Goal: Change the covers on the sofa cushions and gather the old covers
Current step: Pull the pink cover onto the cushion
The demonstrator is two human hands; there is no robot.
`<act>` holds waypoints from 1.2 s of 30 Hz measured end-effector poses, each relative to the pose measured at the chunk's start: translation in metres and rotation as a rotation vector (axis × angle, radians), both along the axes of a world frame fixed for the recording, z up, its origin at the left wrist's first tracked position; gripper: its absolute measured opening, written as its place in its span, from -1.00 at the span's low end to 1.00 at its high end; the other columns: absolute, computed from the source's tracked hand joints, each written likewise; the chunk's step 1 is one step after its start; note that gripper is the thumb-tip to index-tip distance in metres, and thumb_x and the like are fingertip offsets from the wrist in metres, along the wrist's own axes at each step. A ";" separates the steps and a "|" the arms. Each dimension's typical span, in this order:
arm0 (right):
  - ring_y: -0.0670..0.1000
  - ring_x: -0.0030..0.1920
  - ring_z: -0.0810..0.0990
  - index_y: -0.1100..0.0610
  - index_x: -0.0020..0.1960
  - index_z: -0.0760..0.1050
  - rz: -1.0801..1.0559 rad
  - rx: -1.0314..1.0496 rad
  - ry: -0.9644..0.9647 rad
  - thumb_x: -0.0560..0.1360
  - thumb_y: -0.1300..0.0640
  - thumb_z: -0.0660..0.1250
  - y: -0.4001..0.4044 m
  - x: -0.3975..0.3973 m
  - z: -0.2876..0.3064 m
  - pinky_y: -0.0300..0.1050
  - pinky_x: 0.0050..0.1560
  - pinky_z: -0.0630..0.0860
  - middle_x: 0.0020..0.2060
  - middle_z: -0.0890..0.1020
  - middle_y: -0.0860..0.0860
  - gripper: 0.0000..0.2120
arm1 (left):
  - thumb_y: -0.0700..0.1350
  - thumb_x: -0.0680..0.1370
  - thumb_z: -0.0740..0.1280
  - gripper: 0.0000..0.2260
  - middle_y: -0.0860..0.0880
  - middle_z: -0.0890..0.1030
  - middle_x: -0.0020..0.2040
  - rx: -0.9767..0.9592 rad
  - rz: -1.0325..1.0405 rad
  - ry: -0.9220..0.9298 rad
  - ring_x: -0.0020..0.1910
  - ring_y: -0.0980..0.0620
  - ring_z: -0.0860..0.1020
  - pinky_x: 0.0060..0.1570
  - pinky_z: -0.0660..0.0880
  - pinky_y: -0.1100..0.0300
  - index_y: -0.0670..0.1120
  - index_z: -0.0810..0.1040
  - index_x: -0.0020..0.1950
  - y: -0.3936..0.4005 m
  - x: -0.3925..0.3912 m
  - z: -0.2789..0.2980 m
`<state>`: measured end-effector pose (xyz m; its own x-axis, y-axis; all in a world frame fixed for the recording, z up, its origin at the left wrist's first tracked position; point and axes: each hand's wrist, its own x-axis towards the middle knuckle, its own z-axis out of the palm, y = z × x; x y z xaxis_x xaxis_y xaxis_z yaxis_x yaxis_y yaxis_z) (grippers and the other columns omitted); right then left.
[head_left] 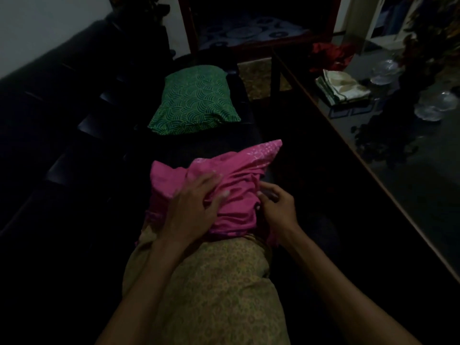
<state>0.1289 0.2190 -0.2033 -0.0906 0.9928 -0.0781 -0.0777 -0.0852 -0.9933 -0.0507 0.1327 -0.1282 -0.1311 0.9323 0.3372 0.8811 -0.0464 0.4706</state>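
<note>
2 hands are on the pink cover (231, 185), which is bunched around the far end of the cushion (206, 290) lying on the dark sofa (37, 120) in front of you. Your left hand (193, 207) lies spread on the gathered cloth, fingers only loosely bent. Your right hand (276, 205) pinches the cover's edge at the side. Work both sides evenly and keep the cushion pinned, so the cloth slides instead of jamming. I cannot tell whether the cover is going on or coming off. Count: 1 pink cover, 1 green cushion (194, 100) farther along the seat, 1 folded cloth (343, 89) on the table (398, 170).
</note>
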 end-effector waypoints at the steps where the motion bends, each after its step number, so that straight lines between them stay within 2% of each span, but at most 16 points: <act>1: -0.23 -0.35 0.60 0.04 0.01 0.63 0.018 0.041 -0.017 0.58 0.38 0.33 0.000 -0.001 0.003 -0.32 -0.28 0.53 -0.20 0.69 -0.08 -0.74 | 0.08 0.54 0.43 -0.69 0.03 0.65 0.22 0.003 0.017 -0.017 0.20 0.03 0.60 0.22 0.51 0.12 -0.03 0.67 0.22 0.001 0.001 -0.004; 4: -0.24 -0.26 0.61 -0.04 -0.04 0.65 0.093 0.085 -0.031 0.58 0.37 0.32 0.001 -0.003 0.008 -0.33 -0.25 0.53 -0.17 0.71 -0.09 -0.68 | -0.04 0.48 0.52 -0.89 -0.01 0.70 -0.11 0.094 0.135 0.012 -0.12 -0.04 0.66 -0.11 0.51 0.13 -0.06 0.69 -0.09 -0.010 -0.009 -0.019; 5: -0.20 -0.24 0.61 -0.04 -0.06 0.66 0.100 0.053 -0.001 0.58 0.38 0.31 0.002 -0.002 0.008 -0.31 -0.24 0.52 -0.16 0.71 -0.06 -0.67 | -0.02 0.49 0.48 -0.87 -0.01 0.68 -0.19 0.104 0.176 0.025 -0.19 -0.06 0.63 -0.18 0.48 0.09 -0.06 0.65 -0.16 -0.017 -0.014 -0.022; 7: -0.05 -0.15 0.62 0.01 -0.05 0.65 0.074 -0.087 0.076 0.58 0.37 0.29 0.010 -0.004 0.003 -0.19 -0.17 0.53 -0.10 0.71 0.05 -0.71 | 0.07 0.51 0.36 -0.76 -0.01 0.64 -0.26 0.109 0.214 0.033 -0.23 -0.05 0.59 -0.23 0.45 0.08 -0.07 0.60 -0.21 -0.032 -0.019 -0.029; 10: 0.04 -0.04 0.62 0.05 0.10 0.61 0.067 -0.219 0.103 0.61 0.25 0.32 0.018 -0.015 -0.006 -0.08 -0.07 0.56 0.08 0.66 0.12 -0.84 | 0.04 0.50 0.32 -0.75 -0.01 0.59 -0.32 0.186 0.186 0.022 -0.28 0.08 0.47 -0.27 0.27 0.19 -0.09 0.56 -0.27 -0.045 -0.017 -0.034; 13: 0.04 0.11 0.64 0.18 0.20 0.62 0.103 -0.179 0.113 0.61 0.23 0.35 0.015 -0.030 -0.009 0.04 0.26 0.56 0.12 0.69 0.12 -0.81 | -0.03 0.51 0.39 -0.81 0.06 0.53 -0.35 0.185 0.168 -0.034 -0.31 0.19 0.40 -0.28 0.21 0.30 -0.04 0.52 -0.28 -0.047 -0.016 -0.029; 16: -0.17 -0.07 0.66 0.11 0.03 0.66 0.103 -0.053 0.093 0.59 0.27 0.38 0.008 -0.036 0.003 -0.18 0.08 0.57 -0.07 0.72 -0.01 -0.88 | 0.09 0.55 0.31 -0.75 0.08 0.57 -0.32 0.150 0.222 -0.150 -0.29 0.16 0.49 -0.24 0.31 0.34 0.00 0.52 -0.26 -0.053 -0.024 -0.023; 20: -0.27 -0.19 0.63 -0.03 -0.08 0.64 0.141 0.087 0.078 0.60 0.29 0.36 0.005 -0.050 0.029 -0.34 -0.09 0.53 -0.17 0.70 -0.11 -0.76 | 0.26 0.58 -0.04 -0.50 -0.07 0.71 -0.04 -0.007 0.410 -0.182 -0.02 -0.09 0.63 0.00 0.44 0.13 0.10 0.65 -0.09 -0.059 -0.039 0.013; 23: -0.27 -0.23 0.60 -0.01 -0.09 0.64 0.198 0.158 0.074 0.60 0.29 0.35 0.001 -0.072 0.047 -0.34 -0.16 0.50 -0.19 0.70 -0.10 -0.77 | 0.26 0.58 0.10 -0.56 -0.01 0.70 -0.03 0.125 0.497 -0.147 -0.01 -0.07 0.64 0.00 0.54 0.07 0.04 0.66 0.04 -0.042 -0.054 0.043; 26: -0.16 -0.22 0.61 -0.06 -0.09 0.66 0.212 0.121 0.073 0.57 -0.03 0.40 -0.005 -0.095 0.053 -0.14 -0.12 0.51 -0.19 0.71 -0.10 -0.89 | -0.01 0.61 0.36 -0.78 0.13 0.64 0.04 0.229 0.344 -0.255 0.01 0.27 0.58 0.04 0.48 0.39 -0.07 0.67 0.17 -0.020 -0.064 0.052; 28: -0.10 -0.14 0.67 -0.05 -0.04 0.69 0.208 0.075 0.065 0.43 -0.31 0.41 -0.008 -0.104 0.050 -0.07 -0.06 0.59 -0.14 0.74 -0.08 -0.65 | -0.15 0.58 0.40 -0.85 0.12 0.65 -0.06 0.201 0.366 -0.299 -0.07 0.32 0.55 -0.04 0.49 0.35 -0.15 0.70 0.10 -0.014 -0.068 0.046; 29: -0.09 -0.08 0.69 -0.04 -0.01 0.70 0.210 0.067 0.064 0.39 -0.34 0.44 -0.009 -0.106 0.049 -0.06 0.01 0.62 -0.11 0.75 -0.08 -0.60 | -0.17 0.57 0.39 -0.87 0.08 0.67 -0.11 0.210 0.394 -0.307 -0.12 0.31 0.55 -0.09 0.48 0.30 -0.16 0.71 0.05 -0.014 -0.069 0.042; 30: -0.09 -0.05 0.71 -0.03 -0.02 0.70 0.210 0.080 0.054 0.40 -0.29 0.47 -0.010 -0.108 0.047 -0.03 0.07 0.64 -0.10 0.75 -0.08 -0.64 | -0.17 0.55 0.36 -0.86 0.03 0.69 -0.15 0.225 0.425 -0.306 -0.16 0.30 0.55 -0.15 0.46 0.28 -0.16 0.71 0.01 -0.014 -0.070 0.037; 32: -0.11 -0.07 0.70 -0.05 -0.09 0.69 0.206 0.105 0.034 0.50 -0.05 0.50 -0.010 -0.110 0.047 0.00 0.10 0.64 -0.14 0.75 -0.07 -0.91 | -0.19 0.56 0.35 -0.87 -0.06 0.70 -0.19 0.249 0.514 -0.316 -0.21 0.25 0.55 -0.20 0.40 0.26 -0.16 0.70 -0.04 -0.014 -0.074 0.032; 34: -0.13 -0.13 0.67 -0.07 -0.18 0.67 0.205 0.120 0.018 0.55 0.10 0.46 -0.010 -0.111 0.044 -0.04 0.05 0.62 -0.19 0.74 -0.09 -0.85 | -0.21 0.57 0.35 -0.88 -0.11 0.69 -0.18 0.244 0.632 -0.364 -0.17 0.11 0.58 -0.18 0.39 0.21 -0.17 0.69 -0.06 -0.009 -0.082 0.031; 36: -0.13 -0.15 0.65 -0.05 -0.22 0.67 0.190 0.089 0.025 0.56 0.14 0.44 -0.016 -0.111 0.039 -0.07 0.02 0.59 -0.22 0.73 -0.10 -0.80 | -0.18 0.59 0.34 -0.84 -0.10 0.65 -0.26 0.213 0.697 -0.436 -0.20 0.04 0.55 -0.18 0.38 0.16 -0.14 0.66 -0.16 -0.002 -0.093 0.030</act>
<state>0.0184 0.2029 -0.1639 -0.2779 0.9605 0.0141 -0.0934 -0.0125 -0.9955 -0.1434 0.1304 -0.0978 -0.8110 0.5123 0.2827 0.4831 0.3138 0.8174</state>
